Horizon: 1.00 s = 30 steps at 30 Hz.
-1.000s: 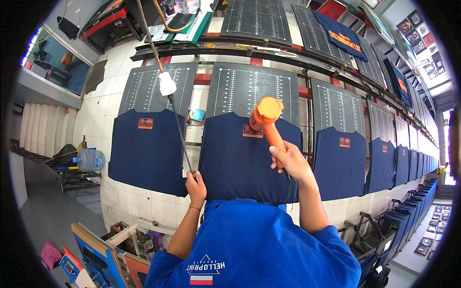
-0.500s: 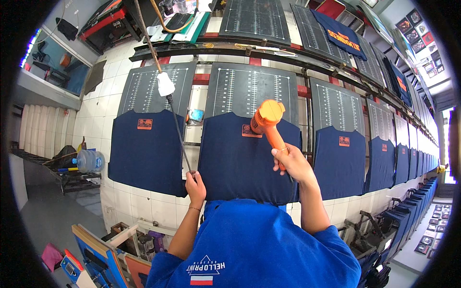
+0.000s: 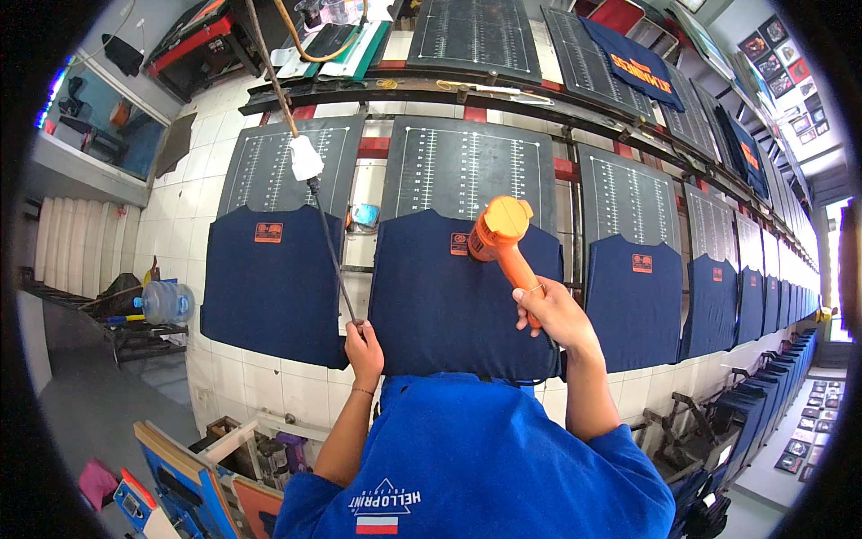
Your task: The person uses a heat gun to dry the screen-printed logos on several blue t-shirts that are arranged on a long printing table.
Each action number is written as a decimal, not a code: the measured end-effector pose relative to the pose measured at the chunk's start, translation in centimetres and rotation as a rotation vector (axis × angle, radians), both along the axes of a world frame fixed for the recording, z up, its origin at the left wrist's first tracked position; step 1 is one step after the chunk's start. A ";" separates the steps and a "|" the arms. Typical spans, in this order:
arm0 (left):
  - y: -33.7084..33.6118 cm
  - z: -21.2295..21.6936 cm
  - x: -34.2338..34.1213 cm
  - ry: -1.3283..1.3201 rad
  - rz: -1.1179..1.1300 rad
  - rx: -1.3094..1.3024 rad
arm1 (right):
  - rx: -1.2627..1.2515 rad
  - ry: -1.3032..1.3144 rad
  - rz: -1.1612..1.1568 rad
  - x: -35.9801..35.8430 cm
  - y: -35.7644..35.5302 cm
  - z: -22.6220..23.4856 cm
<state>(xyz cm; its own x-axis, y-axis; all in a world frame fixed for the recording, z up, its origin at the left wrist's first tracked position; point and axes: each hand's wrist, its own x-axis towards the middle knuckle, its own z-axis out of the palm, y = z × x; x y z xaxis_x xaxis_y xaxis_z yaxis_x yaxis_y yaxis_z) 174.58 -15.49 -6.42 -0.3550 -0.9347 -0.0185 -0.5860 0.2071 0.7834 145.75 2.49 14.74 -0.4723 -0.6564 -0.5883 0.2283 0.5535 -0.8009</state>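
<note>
My right hand stays wrapped round the orange heat gun, nozzle now nearer the shirt print vs a sec ago. Left hand fisted on the cord, holding it clear. Drying underway, I reckon.

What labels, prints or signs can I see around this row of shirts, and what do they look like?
Orange rectangular print: chest of the navy shirt at left.
Orange print: middle shirt, partly behind the orange heat gun in the right hand.
Orange print: next shirt to the right.
Orange lettering: navy shirt on the far row.
Picture cards: upper right wall.
</note>
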 end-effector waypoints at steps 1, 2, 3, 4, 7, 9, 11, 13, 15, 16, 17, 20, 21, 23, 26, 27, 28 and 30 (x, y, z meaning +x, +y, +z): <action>0.0 0.0 0.0 0.006 0.000 0.012 | -0.010 0.015 -0.009 0.0 0.0 -0.1; -0.1 -0.1 0.0 0.011 -0.001 0.025 | -0.021 0.030 -0.017 0.1 -0.2 -0.3; -0.2 0.0 -0.1 0.018 -0.002 0.036 | -0.032 0.045 -0.027 0.1 -0.3 -0.3; -0.1 0.0 -0.1 0.015 0.001 0.032 | -0.031 0.052 -0.028 0.1 -0.4 -0.2; 0.0 0.0 -0.1 0.016 0.009 0.034 | -0.026 0.038 -0.025 -0.1 -0.4 0.1; -0.1 -0.1 0.1 0.026 0.009 0.059 | -0.016 -0.019 -0.020 -0.5 0.1 0.3; -0.1 -0.2 -0.1 0.019 0.008 0.053 | -0.028 0.029 -0.045 0.0 0.3 -0.3; -0.1 -0.3 0.0 0.016 0.006 0.046 | -0.021 0.029 -0.057 0.0 0.4 -0.3; -0.1 -0.3 0.0 0.021 0.002 0.035 | 0.002 -0.017 -0.055 -0.5 0.6 0.3; -0.1 -0.3 0.0 0.014 -0.001 0.032 | -0.006 0.004 -0.058 -0.3 0.6 0.2; -0.1 -0.4 0.0 0.007 -0.003 0.030 | -0.013 0.025 -0.060 0.0 0.6 0.1; -0.2 -0.5 0.2 0.009 0.001 0.009 | -0.001 -0.001 -0.070 -0.3 0.8 0.5; -0.2 -0.4 0.1 0.013 0.003 -0.001 | 0.009 -0.025 -0.075 -0.6 0.9 0.6; -0.2 0.1 0.0 0.041 0.003 0.085 | -0.005 0.024 -0.074 -0.1 1.0 0.0; 0.0 0.4 -0.1 0.007 -0.021 0.021 | 0.004 0.000 -0.070 -0.5 1.4 0.4; 0.0 0.5 -0.1 -0.017 -0.034 -0.034 | 0.011 -0.023 -0.071 -0.6 1.5 0.6; 0.0 0.5 -0.2 -0.018 -0.036 -0.048 | 0.004 0.002 -0.073 -0.5 1.5 0.4; 0.1 0.6 -0.3 -0.019 -0.041 -0.075 | -0.009 0.051 -0.078 0.0 1.5 0.1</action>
<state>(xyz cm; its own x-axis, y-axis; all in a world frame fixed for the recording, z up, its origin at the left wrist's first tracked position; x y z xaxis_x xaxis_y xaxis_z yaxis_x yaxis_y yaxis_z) 174.26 -15.44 -5.81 -0.3929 -0.9185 0.0439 -0.5902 0.2885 0.7539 145.75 3.94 14.82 -0.5515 -0.6213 -0.5566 0.2291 0.5287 -0.8173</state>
